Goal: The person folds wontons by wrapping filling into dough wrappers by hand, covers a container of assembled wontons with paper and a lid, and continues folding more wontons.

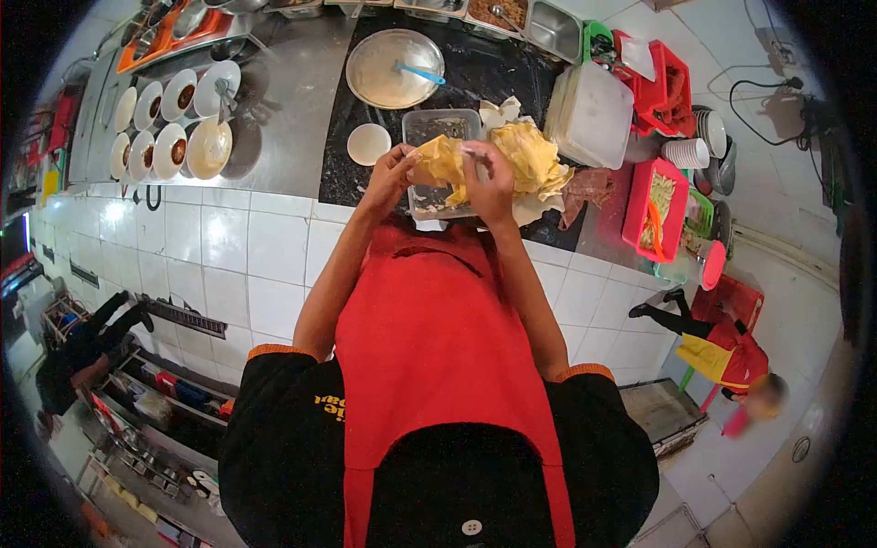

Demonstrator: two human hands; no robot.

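Thin yellow dough wrappers (pixel 437 159), loosely bunched, are held up between my two hands over a clear plastic container (pixel 442 216). My left hand (pixel 390 183) grips their left side, its fingers closed. At their right edge my right hand (pixel 491 185) is closed in a pinch. Against the right hand's far side lies a crumpled heap of more yellow wrappers (pixel 532 153). A dark residue shows inside the container, which is partly hidden by the hands and wrappers. Left of it stands a small white bowl (pixel 369 144).
Behind lies a large round metal pan (pixel 379 68) with a blue-handled utensil (pixel 420 72). White bowls (pixel 171 151) with dark sauce line the steel counter at left. A lidded plastic box (pixel 592 114) and a red basket (pixel 655 208) stand right. Two other people are farther off.
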